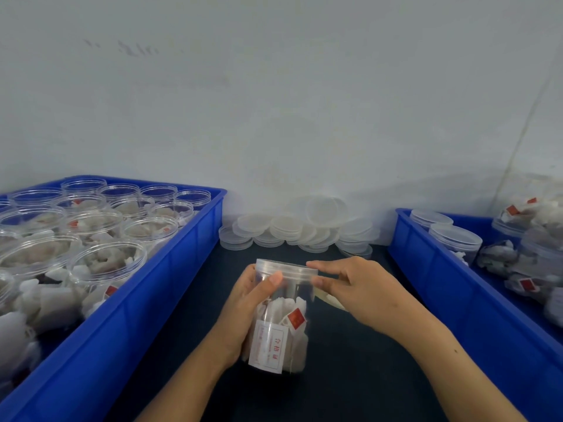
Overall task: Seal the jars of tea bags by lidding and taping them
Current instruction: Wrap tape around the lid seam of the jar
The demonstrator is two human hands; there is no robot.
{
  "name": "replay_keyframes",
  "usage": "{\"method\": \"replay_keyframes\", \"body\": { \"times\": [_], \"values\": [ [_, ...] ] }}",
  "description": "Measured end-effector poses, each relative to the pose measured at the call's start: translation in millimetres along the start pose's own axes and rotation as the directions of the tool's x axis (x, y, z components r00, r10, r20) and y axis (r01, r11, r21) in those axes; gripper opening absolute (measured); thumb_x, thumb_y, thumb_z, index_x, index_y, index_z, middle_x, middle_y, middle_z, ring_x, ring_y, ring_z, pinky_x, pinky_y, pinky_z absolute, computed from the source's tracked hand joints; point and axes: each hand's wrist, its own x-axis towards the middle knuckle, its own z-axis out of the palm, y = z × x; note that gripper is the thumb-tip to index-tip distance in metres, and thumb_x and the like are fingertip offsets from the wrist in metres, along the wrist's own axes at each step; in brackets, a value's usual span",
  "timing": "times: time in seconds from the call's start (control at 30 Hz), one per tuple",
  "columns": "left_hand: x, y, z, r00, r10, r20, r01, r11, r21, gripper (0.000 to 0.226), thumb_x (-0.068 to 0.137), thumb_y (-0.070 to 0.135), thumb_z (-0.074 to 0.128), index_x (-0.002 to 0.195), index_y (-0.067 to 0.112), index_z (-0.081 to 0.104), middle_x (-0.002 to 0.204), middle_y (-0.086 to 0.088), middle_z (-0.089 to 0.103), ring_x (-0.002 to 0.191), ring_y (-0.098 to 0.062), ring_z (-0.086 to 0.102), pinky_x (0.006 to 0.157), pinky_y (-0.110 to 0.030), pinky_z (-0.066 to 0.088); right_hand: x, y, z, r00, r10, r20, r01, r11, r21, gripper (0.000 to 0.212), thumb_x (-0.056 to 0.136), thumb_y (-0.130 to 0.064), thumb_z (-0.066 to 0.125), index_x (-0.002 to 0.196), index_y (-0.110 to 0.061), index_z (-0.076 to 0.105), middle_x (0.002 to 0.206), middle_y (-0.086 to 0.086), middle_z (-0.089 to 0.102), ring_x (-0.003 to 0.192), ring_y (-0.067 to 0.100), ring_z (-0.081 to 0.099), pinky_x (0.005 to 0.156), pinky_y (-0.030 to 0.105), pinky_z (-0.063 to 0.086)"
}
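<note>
Between two blue crates on the dark table (pixel 350 376) stands a clear jar (pixel 281 318) of tea bags (pixel 297 309), a white paper slip with red print showing through its side. Its lid (pixel 286 268) is on top. The left hand (pixel 243 312) grips the jar's side, thumb up near the lid; the right hand (pixel 353 287) pinches the lid's rim with finger and thumb. The left crate (pixel 146 293) holds open jars of tea bags, the right crate (pixel 451 287) lidded ones. Loose lids (pixel 300 228) lie heaped against the wall (pixel 274 86) behind
</note>
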Motion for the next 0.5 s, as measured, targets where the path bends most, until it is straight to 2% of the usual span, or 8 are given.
{"method": "replay_keyframes", "body": {
  "times": [0.07,0.1,0.17,0.27,0.37,0.43,0.47,0.5],
  "values": [
    [-1,1,5,0.997,0.050,-0.062,-0.050,0.999,0.009,0.053,0.076,0.057,0.066,0.115,0.022,0.061,0.118,-0.011,0.064,0.102,-0.028,0.067,0.085,-0.042,0.056,-1,-3,2,1.000,0.006,-0.028,-0.007,1.000,-0.021,0.037,0.095,-0.050,0.049,0.132,-0.047,0.052,0.126,-0.019,0.062,0.105,0.004,0.058,0.089,0.028,0.049],
    [-1,1,7,0.989,0.100,-0.108,-0.094,0.994,0.059,0.052,0.076,0.058,0.059,0.117,0.026,0.060,0.121,-0.009,0.061,0.104,-0.024,0.066,0.088,-0.041,0.055,-1,-4,4,0.999,0.015,-0.046,-0.016,0.999,-0.033,0.037,0.096,-0.050,0.048,0.133,-0.046,0.052,0.123,-0.018,0.063,0.103,0.004,0.059,0.089,0.027,0.050],
    [-4,3,12,0.964,0.198,-0.180,-0.163,0.968,0.190,0.060,0.075,0.063,0.054,0.124,0.029,0.056,0.121,-0.003,0.059,0.104,-0.014,0.064,0.090,-0.036,0.053,-4,-8,7,0.996,0.024,-0.091,-0.030,0.997,-0.070,0.037,0.098,-0.047,0.045,0.134,-0.043,0.051,0.119,-0.016,0.065,0.100,0.007,0.060,0.087,0.028,0.050],
    [-5,6,16,0.958,0.217,-0.189,-0.154,0.941,0.303,0.084,0.061,0.075,0.066,0.128,0.025,0.051,0.112,0.000,0.064,0.100,-0.013,0.065,0.088,-0.038,0.054,-10,-19,11,0.990,-0.016,-0.137,-0.005,0.988,-0.153,0.038,0.100,-0.047,0.039,0.137,-0.040,0.049,0.116,-0.013,0.066,0.100,0.010,0.061,0.086,0.029,0.051],
    [-3,11,13,0.961,0.187,-0.204,-0.119,0.944,0.308,0.089,0.047,0.065,0.076,0.124,0.028,0.051,0.105,0.005,0.068,0.092,-0.007,0.068,0.081,-0.030,0.055,-14,-23,11,0.991,-0.062,-0.121,0.037,0.979,-0.199,0.040,0.102,-0.043,0.037,0.141,-0.037,0.044,0.125,-0.012,0.062,0.108,0.011,0.059,0.089,0.029,0.050],
    [-2,12,10,0.964,0.161,-0.212,-0.105,0.961,0.255,0.085,0.043,0.062,0.078,0.116,0.030,0.051,0.103,0.005,0.067,0.086,-0.003,0.068,0.071,-0.021,0.053,-13,-20,8,0.998,-0.058,-0.038,0.054,0.994,-0.095,0.042,0.103,-0.036,0.038,0.146,-0.037,0.037,0.136,-0.013,0.054,0.120,0.010,0.053,0.099,0.029,0.045],
    [-1,12,9,0.965,0.150,-0.215,-0.099,0.968,0.230,0.083,0.042,0.061,0.078,0.114,0.031,0.051,0.103,0.004,0.067,0.085,-0.004,0.069,0.067,-0.019,0.052,-12,-19,6,0.999,-0.040,0.029,0.039,0.999,0.020,0.046,0.103,-0.034,0.039,0.148,-0.038,0.032,0.134,-0.014,0.054,0.117,0.008,0.055,0.098,0.027,0.045],
    [-1,12,7,0.966,0.142,-0.218,-0.096,0.973,0.209,0.083,0.041,0.061,0.078,0.113,0.030,0.051,0.103,0.004,0.067,0.085,-0.004,0.069,0.066,-0.018,0.051,-11,-17,4,0.994,-0.007,0.105,-0.009,0.989,0.150,0.050,0.103,-0.033,0.041,0.150,-0.038,0.027,0.121,-0.015,0.059,0.101,0.004,0.060,0.087,0.022,0.048]
  ]
}}
